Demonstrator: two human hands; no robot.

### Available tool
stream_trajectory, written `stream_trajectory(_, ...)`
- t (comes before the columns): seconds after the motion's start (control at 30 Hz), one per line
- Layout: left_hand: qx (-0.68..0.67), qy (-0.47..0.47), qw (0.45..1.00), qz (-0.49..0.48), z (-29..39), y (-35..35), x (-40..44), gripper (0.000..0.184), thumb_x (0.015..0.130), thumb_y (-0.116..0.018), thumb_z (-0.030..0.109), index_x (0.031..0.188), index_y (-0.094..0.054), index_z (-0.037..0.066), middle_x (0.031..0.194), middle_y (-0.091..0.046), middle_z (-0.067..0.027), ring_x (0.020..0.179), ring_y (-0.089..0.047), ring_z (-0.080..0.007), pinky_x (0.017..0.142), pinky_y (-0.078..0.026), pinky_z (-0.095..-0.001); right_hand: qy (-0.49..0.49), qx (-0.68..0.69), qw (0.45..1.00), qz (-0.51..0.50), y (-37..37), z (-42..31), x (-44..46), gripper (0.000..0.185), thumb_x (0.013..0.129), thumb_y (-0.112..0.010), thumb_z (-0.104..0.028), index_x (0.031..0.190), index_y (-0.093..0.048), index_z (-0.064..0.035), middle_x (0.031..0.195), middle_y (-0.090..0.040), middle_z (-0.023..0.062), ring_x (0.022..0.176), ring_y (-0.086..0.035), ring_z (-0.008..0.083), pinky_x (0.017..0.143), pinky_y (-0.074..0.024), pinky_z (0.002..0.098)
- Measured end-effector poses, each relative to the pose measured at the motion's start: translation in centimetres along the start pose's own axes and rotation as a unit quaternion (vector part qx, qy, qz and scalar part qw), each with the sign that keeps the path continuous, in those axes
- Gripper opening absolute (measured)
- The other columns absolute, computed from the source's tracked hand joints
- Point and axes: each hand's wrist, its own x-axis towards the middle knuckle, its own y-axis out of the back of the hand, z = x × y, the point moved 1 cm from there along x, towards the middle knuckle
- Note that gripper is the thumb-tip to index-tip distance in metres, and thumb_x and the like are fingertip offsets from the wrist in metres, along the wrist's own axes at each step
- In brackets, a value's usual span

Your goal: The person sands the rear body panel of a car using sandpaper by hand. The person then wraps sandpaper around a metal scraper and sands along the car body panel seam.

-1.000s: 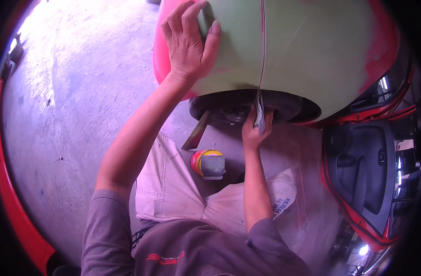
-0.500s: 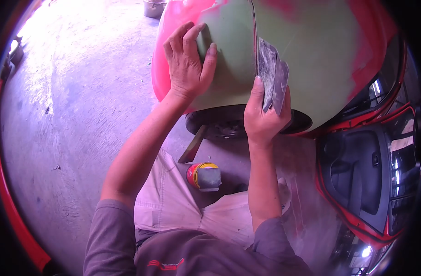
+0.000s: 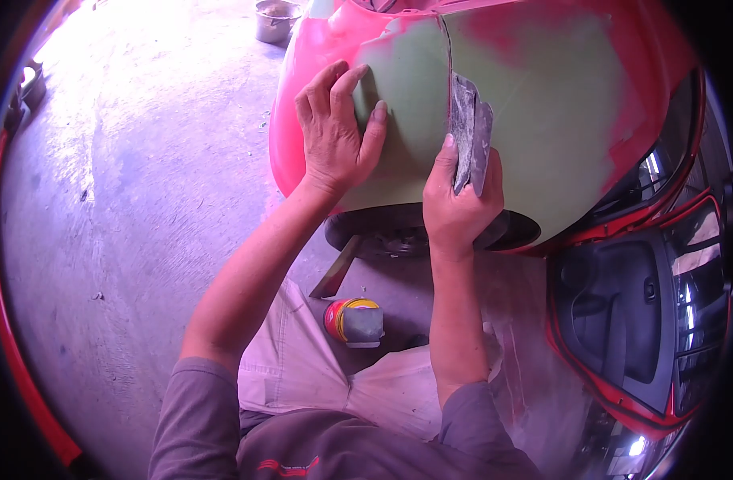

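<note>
My right hand [image 3: 465,204] grips a worn, folded piece of grey sandpaper [image 3: 463,132], streaked with pale dust. Its thumb lies on the near face and the fingers are behind, mostly hidden. The sandpaper stands at the dark panel gap [image 3: 447,52] of a car body [image 3: 534,120] coated in dull green filler or primer with red paint around it. To the left, my left hand [image 3: 336,140] is spread against the green area, thumb apart and fingers slightly bent. Whether its palm presses flat on the panel I cannot tell.
Below the panel is a wheel [image 3: 390,232]. A red and yellow tin [image 3: 353,322] with a grey flat piece on top stands between my legs. An open car door [image 3: 614,304] is at right. A bucket [image 3: 275,22] sits on the concrete floor [image 3: 142,240] at the back.
The view has tilted, so the car and tin appear lower. My left hand keeps its spread pose on the panel. The sandpaper in my right hand has turned slightly, more edge-on.
</note>
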Motion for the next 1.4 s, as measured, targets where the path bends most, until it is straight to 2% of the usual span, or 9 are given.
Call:
stream_trajectory(0.23, 0.001, 0.006, 1.000, -0.008, 0.2, 0.1, 0.0, 0.061, 0.094, -0.069, 0.027, 0.149, -0.052, 0.007, 0.148, -0.049, -0.0235, 0.134, -0.046, -0.0396, 0.114, -0.033, -0.0516, 0.038, -0.010, 0.999, 0.032, -1.2, 0.0, 1.4, 0.006, 0.094, -0.074, 0.000, 0.099, -0.071, 0.0004, 0.086, -0.067, 0.0125, 0.076, -0.065, 0.0332, 0.064, -0.0534, 0.0448)
stream_trajectory(0.43, 0.009, 0.001, 1.000, -0.011, 0.0, 0.0, -0.1, 0.063, 0.094, -0.070, 0.029, 0.150, -0.051, 0.006, 0.148, -0.049, -0.0242, 0.134, -0.047, -0.0401, 0.115, -0.033, -0.0519, 0.043, -0.026, 0.999, 0.012, -1.4, -0.8, 3.3, 0.008, 0.092, -0.073, 0.002, 0.099, -0.070, 0.0006, 0.086, -0.066, 0.0127, 0.076, -0.065, 0.0342, 0.064, -0.0536, 0.0452)
stream_trajectory(0.73, -0.013, 0.018, 1.000, -0.017, 0.4, 0.2, 0.1, 0.061, 0.096, -0.067, 0.025, 0.151, -0.050, 0.005, 0.150, -0.049, -0.0239, 0.139, -0.043, -0.0413, 0.118, -0.030, -0.0527, 0.051, -0.016, 0.997, 0.050, -1.6, -0.6, 3.9, 0.006, 0.094, -0.073, -0.002, 0.098, -0.069, -0.0001, 0.079, -0.063, 0.0129, 0.068, -0.063, 0.0356, 0.058, -0.0512, 0.0460)
stream_trajectory(0.83, -0.014, 0.016, 1.000, -0.022, 0.4, 0.2, -0.1, 0.061, 0.096, -0.067, 0.025, 0.151, -0.050, 0.006, 0.150, -0.049, -0.0243, 0.138, -0.043, -0.0417, 0.118, -0.030, -0.0529, 0.019, 0.002, 1.000, 0.014, -1.1, -0.6, 4.1, 0.008, 0.093, -0.074, -0.003, 0.098, -0.069, 0.0003, 0.080, -0.064, 0.0132, 0.067, -0.063, 0.0362, 0.059, -0.0515, 0.0461)
stream_trajectory(1.03, -0.015, 0.018, 1.000, -0.021, 0.5, 0.2, 0.0, 0.061, 0.095, -0.067, 0.026, 0.151, -0.050, 0.005, 0.150, -0.049, -0.0247, 0.138, -0.044, -0.0419, 0.118, -0.030, -0.0529, -0.015, 0.043, 0.999, 0.017, -0.4, -0.4, 3.6, 0.008, 0.093, -0.074, -0.003, 0.097, -0.069, 0.0007, 0.080, -0.065, 0.0137, 0.068, -0.065, 0.0365, 0.059, -0.0518, 0.0461)
stream_trajectory(1.13, -0.013, 0.017, 1.000, -0.017, 0.4, 0.1, -0.1, 0.062, 0.095, -0.067, 0.026, 0.151, -0.050, 0.005, 0.149, -0.049, -0.0247, 0.138, -0.044, -0.0418, 0.118, -0.030, -0.0530, 0.056, -0.003, 0.998, 0.017, -0.7, -0.2, 4.8, 0.008, 0.092, -0.074, -0.003, 0.097, -0.069, 0.0008, 0.080, -0.065, 0.0136, 0.068, -0.065, 0.0364, 0.060, -0.0523, 0.0458)
stream_trajectory(1.4, -0.013, 0.014, 1.000, -0.016, 0.4, 0.2, 0.1, 0.062, 0.095, -0.067, 0.026, 0.151, -0.050, 0.005, 0.149, -0.049, -0.0244, 0.138, -0.044, -0.0413, 0.117, -0.030, -0.0527, 0.043, 0.007, 0.999, 0.009, -0.2, -0.2, 4.4, 0.008, 0.091, -0.074, -0.003, 0.096, -0.069, 0.0005, 0.079, -0.065, 0.0139, 0.067, -0.065, 0.0368, 0.060, -0.0525, 0.0449)
